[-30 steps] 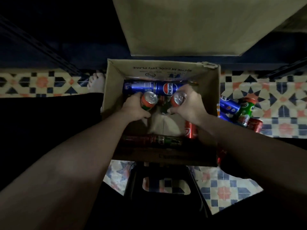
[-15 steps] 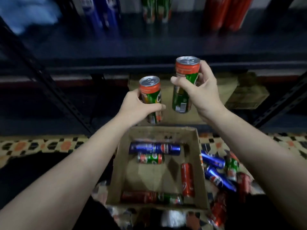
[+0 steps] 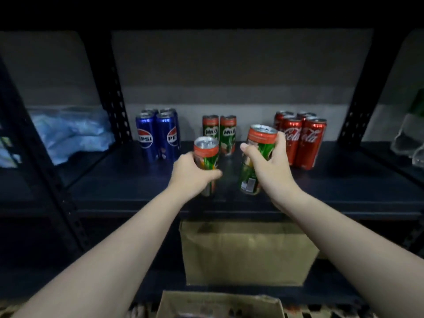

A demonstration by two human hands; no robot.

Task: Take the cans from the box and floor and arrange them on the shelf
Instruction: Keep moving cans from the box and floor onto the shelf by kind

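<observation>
Both hands over the dark shelf point(image 3: 344, 187), each wrapped around a green Milo can. Left hand point(image 3: 192, 175) grip closed on the left Milo can point(image 3: 205, 154), held upright, its base low at the shelf's front part; contact with the shelf can't be told. Right hand point(image 3: 270, 166) grip closed on the right Milo can point(image 3: 260, 143), tilted with the top leaning right, bottom near the shelf. The two held cans are near each other, not touching. Just behind and between the grips: two Milo cans point(image 3: 219, 131) standing upright. Behind and left of the left grip: four Pepsi cans point(image 3: 158, 134) in a block. Right of the right grip, just beside it: Coca-Cola cans point(image 3: 302, 138) upright. Far left: crumpled blue plastic point(image 3: 71, 131). Below the grips on a lower level: cardboard box point(image 3: 247, 251); another box edge point(image 3: 218, 304) at the bottom of the view.
</observation>
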